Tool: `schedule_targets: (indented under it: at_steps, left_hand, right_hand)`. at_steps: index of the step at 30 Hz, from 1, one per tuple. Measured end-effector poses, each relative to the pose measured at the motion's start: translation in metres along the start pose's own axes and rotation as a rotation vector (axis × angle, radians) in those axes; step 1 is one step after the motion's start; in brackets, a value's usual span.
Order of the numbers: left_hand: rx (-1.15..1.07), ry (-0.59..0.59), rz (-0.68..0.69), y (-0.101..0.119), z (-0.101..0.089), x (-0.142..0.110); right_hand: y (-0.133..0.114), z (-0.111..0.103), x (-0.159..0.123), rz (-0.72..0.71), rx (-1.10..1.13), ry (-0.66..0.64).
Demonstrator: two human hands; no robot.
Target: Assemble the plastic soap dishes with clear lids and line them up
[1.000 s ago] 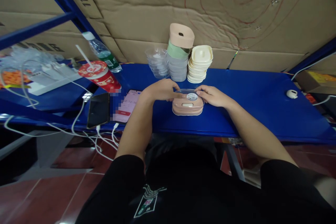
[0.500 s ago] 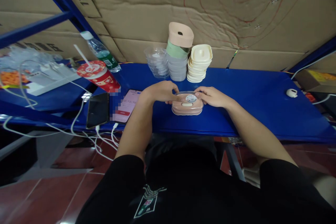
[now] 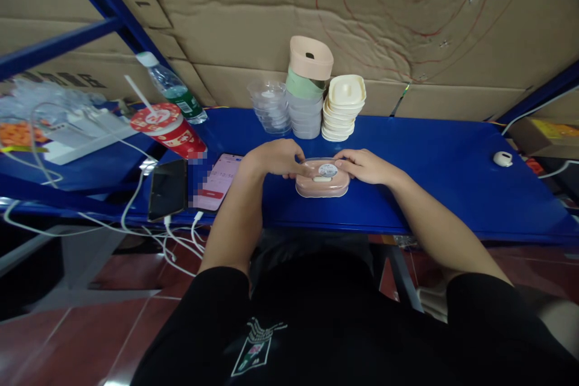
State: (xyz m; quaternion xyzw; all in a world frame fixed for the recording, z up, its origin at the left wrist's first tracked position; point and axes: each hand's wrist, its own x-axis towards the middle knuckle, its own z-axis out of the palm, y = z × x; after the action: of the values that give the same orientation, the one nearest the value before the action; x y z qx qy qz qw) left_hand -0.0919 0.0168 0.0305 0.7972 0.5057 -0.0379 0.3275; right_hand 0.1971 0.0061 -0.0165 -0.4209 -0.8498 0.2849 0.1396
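A pink lidded container [image 3: 322, 187] with a clear outer cover sits on the blue table near its front edge. On its top are a round white label [image 3: 328, 170] and a small cream tab [image 3: 322, 180]. My left hand [image 3: 283, 158] grips the container's left side, thumb on top and the other fingers curled behind it. Around the right end closes my right hand [image 3: 362, 166], its thumb beside the label. The fingertips behind the container are partly hidden.
Behind the container stand clear bowls [image 3: 270, 110], a stack topped by a pink ring-like piece [image 3: 311, 59], and stacked cream lids [image 3: 344, 105]. A red cup [image 3: 174, 132], a water bottle [image 3: 181, 93] and two phones [image 3: 167, 190] with cables are at left. An earbud case [image 3: 502, 159] lies right.
Almost nothing differs. Both hands keep their hold on the pink container, and the whole view has shifted very slightly.
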Motion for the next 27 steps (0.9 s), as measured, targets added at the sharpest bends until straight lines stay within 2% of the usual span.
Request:
schedule_targets:
  at_steps: [5,10,12,14,16,17,19,22,24,27]
  left_hand:
    - [-0.006,-0.034,0.018,-0.005,0.000,0.003]
    - [0.019,0.036,0.040,-0.003,0.005,0.008]
    - [0.030,0.078,0.047,0.001,0.009,0.011]
    - [0.064,0.117,0.043,0.007,0.014,0.014]
    - [0.135,0.164,0.040,0.014,0.020,0.017]
    - [0.174,0.188,0.045,0.016,0.023,0.019]
    - [0.225,0.223,0.071,0.020,0.028,0.022]
    - [0.240,0.229,0.105,0.020,0.033,0.027]
    - [0.235,0.225,0.110,0.018,0.034,0.030]
    - [0.217,0.223,0.109,0.016,0.034,0.031]
  right_hand:
    - [-0.002,0.000,0.001,-0.004,-0.060,0.018]
    - [0.001,-0.005,-0.002,0.072,-0.240,0.053]
    - [0.003,-0.010,-0.005,0.145,-0.363,0.131]
    - [0.004,-0.015,-0.007,0.170,-0.446,0.277]
    - [0.004,-0.018,-0.009,0.088,-0.442,0.412]
    - [0.003,-0.018,-0.009,0.010,-0.408,0.440]
    - [-0.001,-0.017,-0.008,-0.160,-0.302,0.391]
    - [-0.006,-0.013,-0.004,-0.318,-0.134,0.166]
    - [-0.003,-0.015,-0.003,-0.318,-0.085,0.083]
    - [0.017,-0.031,-0.008,-0.192,-0.128,0.110]
